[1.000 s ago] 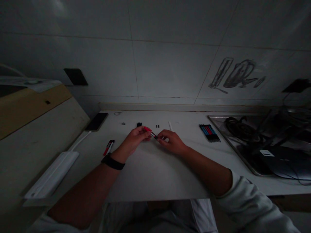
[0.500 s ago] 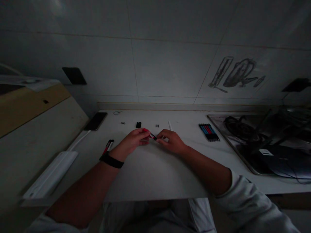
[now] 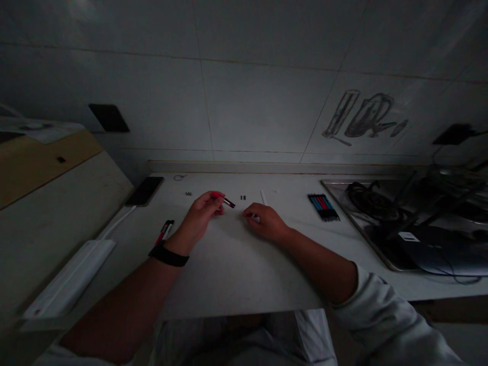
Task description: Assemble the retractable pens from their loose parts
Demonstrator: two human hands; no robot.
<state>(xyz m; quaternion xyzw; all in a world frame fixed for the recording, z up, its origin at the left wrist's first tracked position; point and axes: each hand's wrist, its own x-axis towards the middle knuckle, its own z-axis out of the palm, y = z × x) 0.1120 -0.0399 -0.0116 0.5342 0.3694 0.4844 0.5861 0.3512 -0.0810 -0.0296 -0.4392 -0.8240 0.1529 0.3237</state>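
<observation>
My left hand (image 3: 200, 216), with a black band at the wrist, pinches a slim red-and-black pen (image 3: 229, 203). Its dark end points right, toward my other hand. A short gap to the right, my right hand (image 3: 267, 222) rests low over the table with curled fingers; whatever they may hold is hidden. Two small black pieces (image 3: 243, 197) lie beyond the gap between the hands. Behind my right hand is a thin white stick (image 3: 263, 195). Beside my left wrist lie pens in red, black and white (image 3: 164, 231). Tiny metallic pieces (image 3: 188, 193) sit farther back.
On the right lies a row of blue, red and black pens (image 3: 323, 207), beside a gas stove (image 3: 375, 203) with a dark device on it. To the left are a phone (image 3: 145, 191) and a white power strip (image 3: 70, 277). A tiled wall (image 3: 251, 107) closes off the back.
My hands have come apart. The left one moved a little left and back with the pen, whose black end is now free of my right fingers. My left hand now covers the black pieces behind it.
</observation>
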